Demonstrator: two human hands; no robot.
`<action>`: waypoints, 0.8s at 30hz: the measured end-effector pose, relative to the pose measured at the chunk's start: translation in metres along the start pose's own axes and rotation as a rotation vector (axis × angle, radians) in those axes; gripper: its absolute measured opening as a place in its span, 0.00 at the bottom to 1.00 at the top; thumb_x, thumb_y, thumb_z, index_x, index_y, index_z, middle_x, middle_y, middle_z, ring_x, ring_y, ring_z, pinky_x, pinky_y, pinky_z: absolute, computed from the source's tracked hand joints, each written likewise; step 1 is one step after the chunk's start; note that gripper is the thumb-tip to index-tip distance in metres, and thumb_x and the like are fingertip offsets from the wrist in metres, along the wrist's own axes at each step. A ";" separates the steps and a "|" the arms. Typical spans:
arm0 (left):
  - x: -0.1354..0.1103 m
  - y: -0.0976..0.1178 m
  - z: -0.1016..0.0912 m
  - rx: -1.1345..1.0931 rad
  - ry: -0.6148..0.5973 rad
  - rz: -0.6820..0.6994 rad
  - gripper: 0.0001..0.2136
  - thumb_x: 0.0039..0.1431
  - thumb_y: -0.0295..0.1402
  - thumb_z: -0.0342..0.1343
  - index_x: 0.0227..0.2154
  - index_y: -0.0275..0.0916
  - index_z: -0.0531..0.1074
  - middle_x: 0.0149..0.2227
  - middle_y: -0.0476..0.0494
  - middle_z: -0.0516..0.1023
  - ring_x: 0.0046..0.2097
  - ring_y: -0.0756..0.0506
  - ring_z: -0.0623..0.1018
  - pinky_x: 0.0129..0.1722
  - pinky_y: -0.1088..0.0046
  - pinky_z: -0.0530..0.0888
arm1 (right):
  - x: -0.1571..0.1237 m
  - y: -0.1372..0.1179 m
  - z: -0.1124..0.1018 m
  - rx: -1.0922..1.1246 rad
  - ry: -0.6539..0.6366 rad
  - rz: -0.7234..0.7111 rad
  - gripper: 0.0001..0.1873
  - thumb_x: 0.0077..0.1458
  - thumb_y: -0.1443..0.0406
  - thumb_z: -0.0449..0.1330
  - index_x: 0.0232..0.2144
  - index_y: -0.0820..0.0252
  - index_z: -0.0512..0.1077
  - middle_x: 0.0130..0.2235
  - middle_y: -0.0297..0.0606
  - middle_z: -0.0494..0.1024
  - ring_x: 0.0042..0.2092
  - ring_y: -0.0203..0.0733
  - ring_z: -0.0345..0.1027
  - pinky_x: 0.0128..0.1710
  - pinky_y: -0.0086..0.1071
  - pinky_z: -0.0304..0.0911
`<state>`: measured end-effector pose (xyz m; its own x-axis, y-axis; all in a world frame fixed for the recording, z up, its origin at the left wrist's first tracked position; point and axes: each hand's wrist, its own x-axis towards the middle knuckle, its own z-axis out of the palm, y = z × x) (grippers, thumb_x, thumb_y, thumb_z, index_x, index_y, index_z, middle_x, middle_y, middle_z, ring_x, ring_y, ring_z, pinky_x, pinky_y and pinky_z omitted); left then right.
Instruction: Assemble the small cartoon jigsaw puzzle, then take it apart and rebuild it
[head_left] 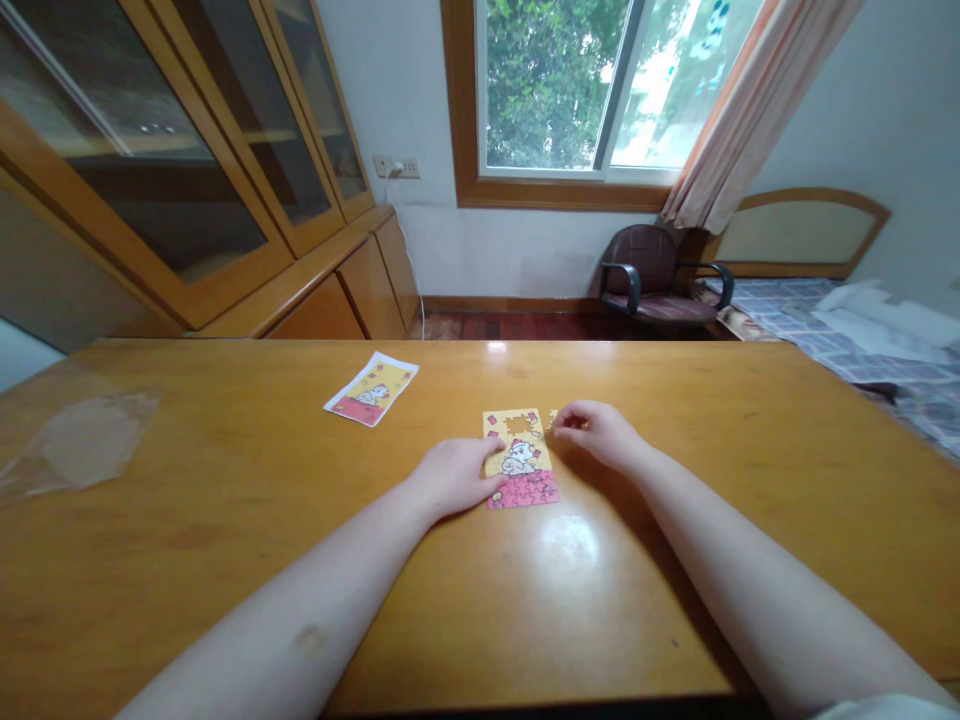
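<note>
A small yellow and pink jigsaw puzzle point(523, 462) with a cartoon animal lies in the middle of the wooden table point(225, 520); a gap shows near its top edge. My left hand point(454, 476) rests on the puzzle's left edge, fingers curled and pressing it down. My right hand point(596, 431) sits just right of the puzzle's top corner, fingers pinched on a small yellow puzzle piece point(556, 419).
A printed picture card point(371, 388) with the same design lies farther back on the left. A clear plastic bag point(75, 440) lies at the table's left edge. Behind the table stand wooden cabinets point(225, 200), an armchair point(660, 280) and a bed point(862, 340).
</note>
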<state>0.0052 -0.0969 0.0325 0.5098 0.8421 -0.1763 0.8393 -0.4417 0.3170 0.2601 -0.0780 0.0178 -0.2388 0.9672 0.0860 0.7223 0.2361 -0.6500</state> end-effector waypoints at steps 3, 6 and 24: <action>-0.001 0.002 -0.002 -0.005 0.049 0.018 0.22 0.57 0.46 0.52 0.53 0.48 0.68 0.44 0.44 0.79 0.45 0.40 0.77 0.41 0.68 0.71 | 0.012 -0.009 0.003 0.015 -0.018 -0.008 0.05 0.50 0.66 0.61 0.31 0.57 0.77 0.30 0.35 0.77 0.31 0.38 0.68 0.33 0.30 0.63; -0.002 0.007 -0.011 0.060 0.136 -0.033 0.19 0.60 0.42 0.47 0.53 0.46 0.68 0.45 0.42 0.78 0.46 0.39 0.77 0.42 0.66 0.71 | 0.028 -0.010 0.006 0.033 -0.047 0.033 0.05 0.49 0.67 0.61 0.30 0.58 0.78 0.27 0.34 0.76 0.28 0.36 0.66 0.30 0.29 0.61; 0.044 -0.007 -0.002 -0.039 0.157 0.095 0.20 0.51 0.50 0.57 0.45 0.48 0.72 0.35 0.49 0.79 0.37 0.43 0.78 0.32 0.73 0.68 | 0.040 0.002 0.031 0.169 -0.108 0.076 0.07 0.48 0.66 0.63 0.31 0.58 0.80 0.30 0.34 0.80 0.32 0.38 0.70 0.33 0.28 0.62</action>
<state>0.0214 -0.0562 0.0240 0.5483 0.8363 0.0031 0.7792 -0.5122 0.3613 0.2312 -0.0414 -0.0034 -0.2624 0.9640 -0.0438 0.6243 0.1350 -0.7695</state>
